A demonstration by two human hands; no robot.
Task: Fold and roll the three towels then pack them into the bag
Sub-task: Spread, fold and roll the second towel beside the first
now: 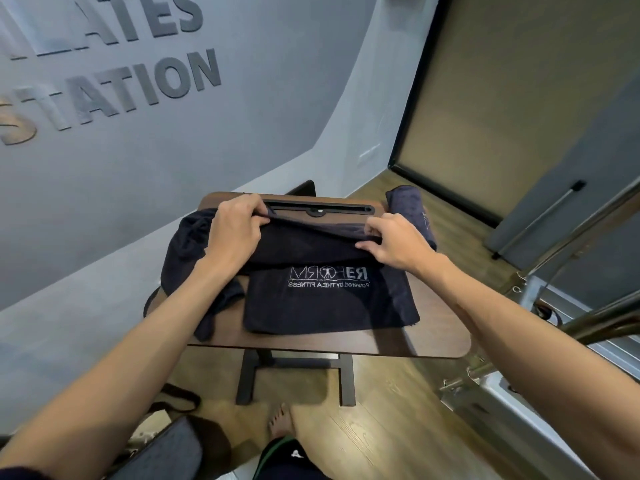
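Note:
A dark navy towel (329, 303) with white printed lettering lies on a small wooden table (440, 327). My left hand (235, 230) pinches its far folded edge at the left. My right hand (394, 244) grips the same edge at the right. A second dark towel (180, 247) lies bunched at the table's left side under my left forearm. A third towel (412, 209), rolled up, sits at the table's far right corner. A bag (166, 445) with a dark strap rests on the floor at the lower left.
The table has a black slot (318, 207) along its far edge and dark legs (249, 382). A grey wall with raised letters stands to the left. Metal equipment (519, 375) lies at the right. My bare foot (280, 420) is on the wood floor.

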